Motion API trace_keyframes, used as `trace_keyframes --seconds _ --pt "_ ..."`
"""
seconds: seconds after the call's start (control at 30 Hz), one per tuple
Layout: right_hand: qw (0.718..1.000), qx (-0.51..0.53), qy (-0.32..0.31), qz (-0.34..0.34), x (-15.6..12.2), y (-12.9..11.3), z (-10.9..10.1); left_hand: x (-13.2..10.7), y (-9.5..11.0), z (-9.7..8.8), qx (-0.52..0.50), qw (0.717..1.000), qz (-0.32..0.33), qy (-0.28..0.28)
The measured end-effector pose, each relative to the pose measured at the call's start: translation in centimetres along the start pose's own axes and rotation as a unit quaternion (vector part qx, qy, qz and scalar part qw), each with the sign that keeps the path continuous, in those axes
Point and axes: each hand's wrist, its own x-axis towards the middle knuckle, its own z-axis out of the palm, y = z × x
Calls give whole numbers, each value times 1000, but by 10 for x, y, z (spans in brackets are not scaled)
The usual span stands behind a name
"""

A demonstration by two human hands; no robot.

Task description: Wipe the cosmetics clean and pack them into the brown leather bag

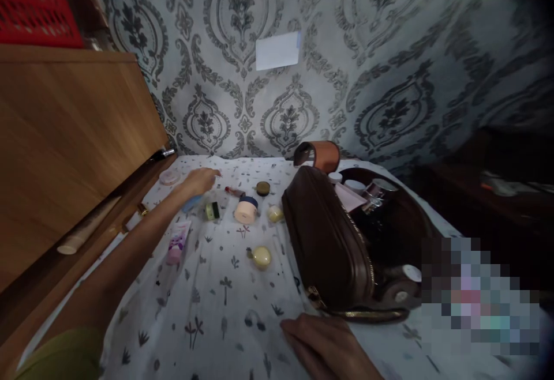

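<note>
Open passage runs over the near patterned cloth (208,322), left of the brown bag (320,236) blocking the right; farther on, the pink tube (177,243), yellow container (262,257) and peach jar (245,213) are in the way; a wooden cabinet (73,149) walls the left

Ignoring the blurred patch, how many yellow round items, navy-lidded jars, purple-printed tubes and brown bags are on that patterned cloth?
Yellow round items: 2
Navy-lidded jar: 1
Purple-printed tube: 1
Brown bag: 1
Total: 5
</note>
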Motion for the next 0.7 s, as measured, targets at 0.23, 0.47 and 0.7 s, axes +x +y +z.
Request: trace_keyframes --seconds 0.23,0.47,0.7 --pt "997 71 -26 23 18 -14 -1 10 59 25 -43 994 101 -25" --pt "959 224 -8 171 34 -11 15 -17 57 2 -113 989 61 78" --pt "844 445 92 285 41 1 34 -107 118 -3 -526 837 102 111"
